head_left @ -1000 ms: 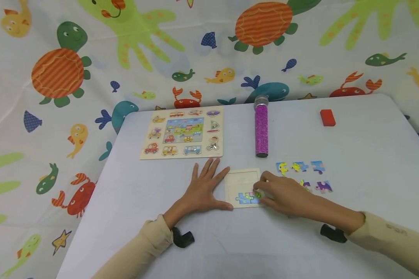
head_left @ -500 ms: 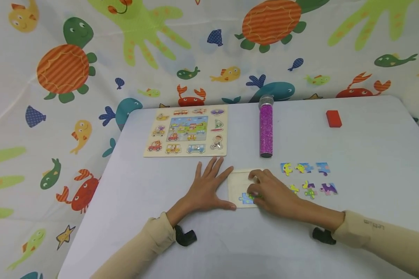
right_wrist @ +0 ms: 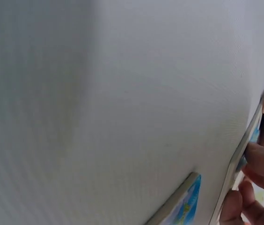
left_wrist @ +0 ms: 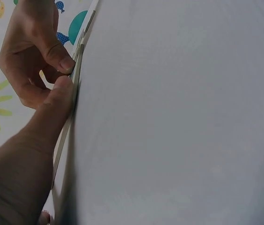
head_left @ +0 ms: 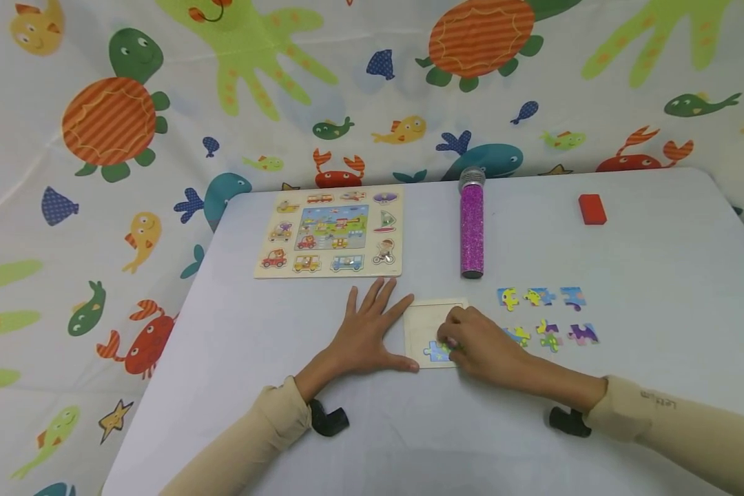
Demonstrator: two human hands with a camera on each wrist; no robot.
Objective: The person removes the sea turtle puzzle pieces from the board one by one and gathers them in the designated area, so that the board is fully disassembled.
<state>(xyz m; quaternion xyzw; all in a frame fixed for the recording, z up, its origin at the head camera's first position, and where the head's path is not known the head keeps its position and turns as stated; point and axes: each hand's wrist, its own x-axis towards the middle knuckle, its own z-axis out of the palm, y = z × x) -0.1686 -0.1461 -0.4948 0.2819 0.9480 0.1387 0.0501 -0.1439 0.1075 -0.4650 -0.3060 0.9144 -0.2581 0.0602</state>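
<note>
A small square wooden puzzle tray (head_left: 423, 318) lies on the table. My left hand (head_left: 362, 337) spreads its fingers at the tray's left side, thumb and index finger at the frame. Over the tray's lower right part, my right hand (head_left: 486, 350) has curled fingers pinching a green-and-blue puzzle piece, mostly hidden beneath them. Just left of these fingers, a blue puzzle piece (head_left: 435, 352) sits in the tray. In the left wrist view, the right hand (left_wrist: 29, 54) bends over the tray edge close to the left thumb (left_wrist: 57, 96).
Several loose puzzle pieces (head_left: 573, 297) lie in two rows right of the tray. Behind are a wooden vehicle puzzle board (head_left: 331, 264), a glittery purple microphone (head_left: 472, 231) and a red block (head_left: 592, 209). A patterned cloth (head_left: 397, 89) hangs at the back.
My right hand has moved slightly left over the tray, and its fingers have drawn in closer around the piece. The left hand stays at the tray's side.
</note>
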